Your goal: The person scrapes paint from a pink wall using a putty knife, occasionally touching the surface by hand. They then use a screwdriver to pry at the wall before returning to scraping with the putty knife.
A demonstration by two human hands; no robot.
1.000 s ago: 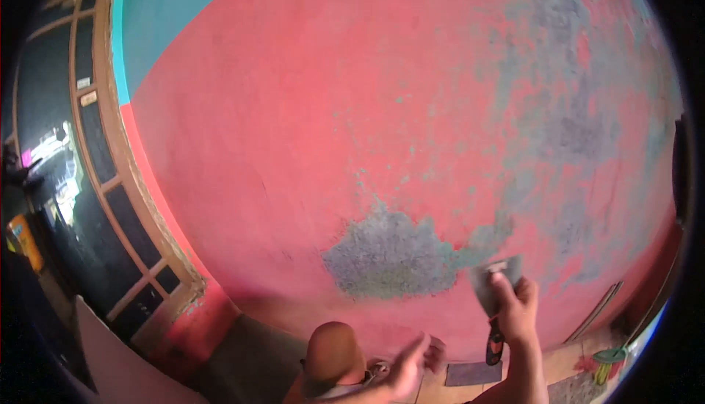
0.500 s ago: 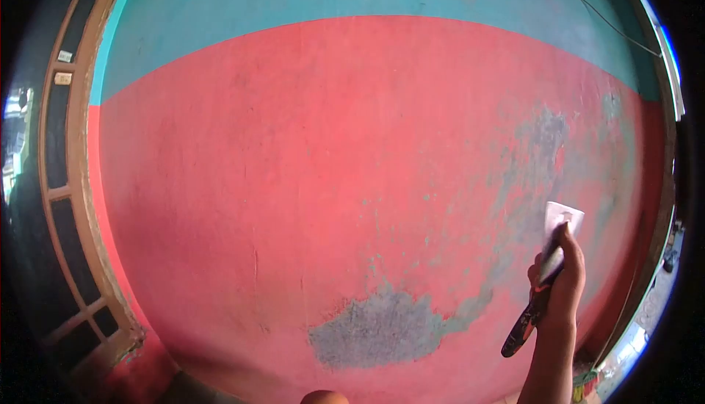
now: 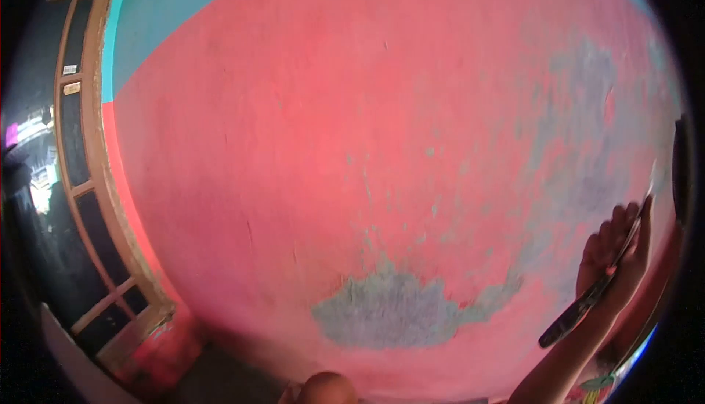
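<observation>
Fingers (image 3: 605, 235) grip a thin-bladed scraper (image 3: 584, 307) beside the patchy, paint-worn wall (image 3: 352, 161).

Head-worn view, looking forward and down, wall (image 3: 316, 147) near ahead (bowed, fisheye-like)

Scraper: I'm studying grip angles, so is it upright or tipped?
Tipped: the scraper slants in the right hand, its handle end lower left and its blade upper right.
</observation>
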